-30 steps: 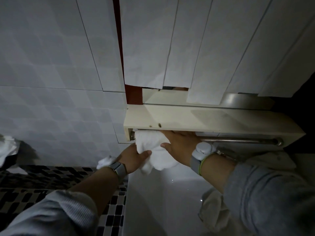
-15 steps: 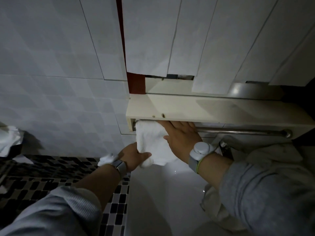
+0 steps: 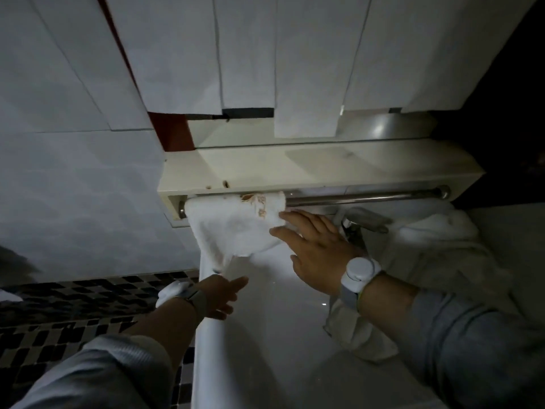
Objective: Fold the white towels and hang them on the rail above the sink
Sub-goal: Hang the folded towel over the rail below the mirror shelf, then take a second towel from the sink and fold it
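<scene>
Folded white towel (image 3: 236, 225) hangs over the left end of the metal rail (image 3: 365, 196), draped so both halves fall toward the sink (image 3: 265, 335) below, which is what keeps it from sliding off. Its top fold shows a brownish patterned patch near the rail. The right hand (image 3: 315, 249) is spread flat and open, fingertips touching the towel's right edge, apparently smoothing or nudging the cloth rather than gripping it; nothing is pinched between its fingers. The left hand (image 3: 219, 293) sits lower, just under the towel's hanging corner, fingers loose and open, holding nothing as far as can be seen; it seems placed to catch or straighten the bottom edge. Most of the rail to the right is bare, leaving room for more. Another white towel (image 3: 436, 249) lies crumpled over the sink's right side near the tap (image 3: 359, 221), not yet folded, so by my judgement the task is only partly done. Dim light hides finer detail.
</scene>
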